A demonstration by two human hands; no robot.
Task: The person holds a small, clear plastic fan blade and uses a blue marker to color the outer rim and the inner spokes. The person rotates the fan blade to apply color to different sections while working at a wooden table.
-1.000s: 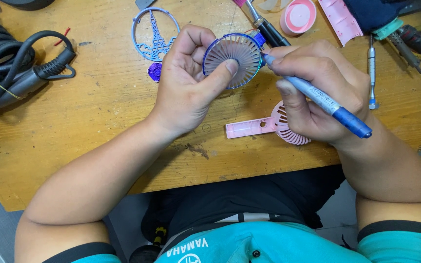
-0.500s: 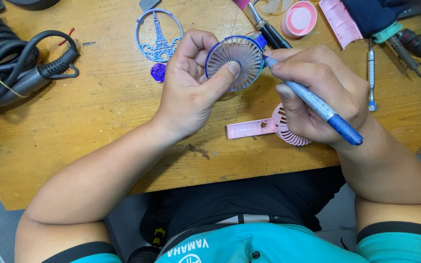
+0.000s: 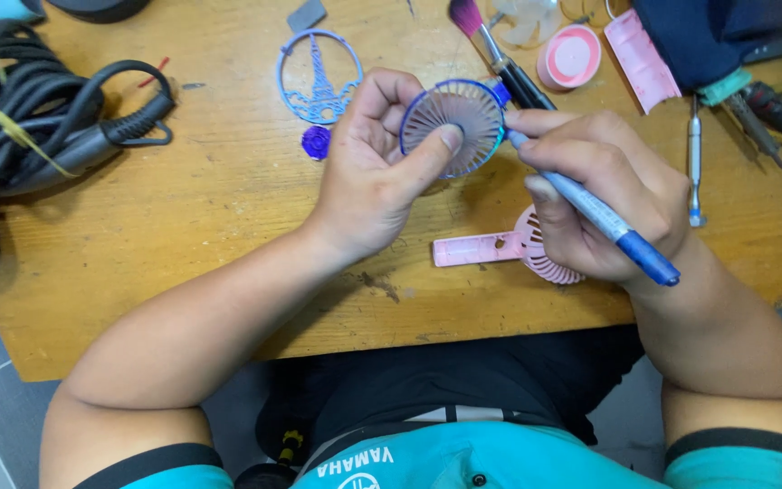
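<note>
My left hand (image 3: 375, 172) grips a small round fan grille (image 3: 460, 118) with a blue rim and pale radial ribs, thumb pressed across its face. My right hand (image 3: 604, 195) holds a blue pen-like tool (image 3: 601, 215) whose tip meets the grille's right edge. Both hands hover above the wooden table (image 3: 228, 226). Under my right hand lies a pink handheld fan body (image 3: 491, 248), its round head partly hidden by my fingers.
A blue round ornament with a tower shape (image 3: 319, 75) and a purple piece (image 3: 316, 142) lie at the back. Black cables (image 3: 38, 118) fill the far left. A brush (image 3: 500, 54), pink round cap (image 3: 569, 56), pink cover (image 3: 641, 56), screwdriver (image 3: 695, 163) and pliers (image 3: 771, 104) sit at the right.
Both hands have stayed together on the grille, and the pen-like tool has shifted only slightly in my right hand. The view has moved a little.
</note>
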